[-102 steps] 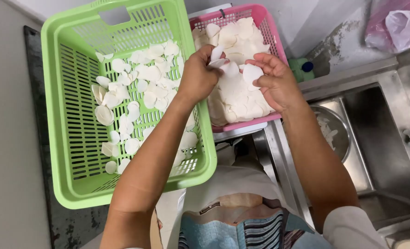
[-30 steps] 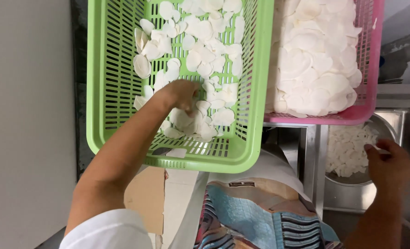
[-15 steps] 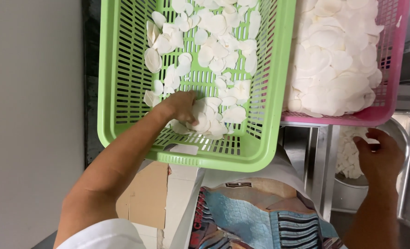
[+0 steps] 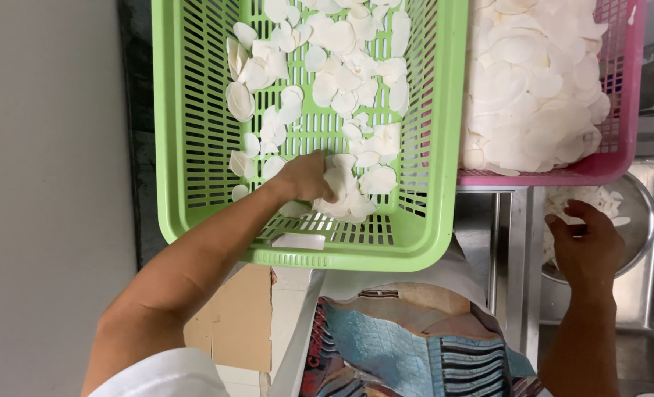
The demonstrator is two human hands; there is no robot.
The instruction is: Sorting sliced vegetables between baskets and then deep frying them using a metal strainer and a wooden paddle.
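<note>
Both hands have shifted slightly since half a second ago: the left hand has slid a little further into the green basket, and the right hand now rests on the rim of the metal bowl below the pink basket. Left fingers are curled around a small clump of white round slices near the green basket's front wall. Right fingers lie spread and loose, gripping nothing, touching slices in the bowl
</note>
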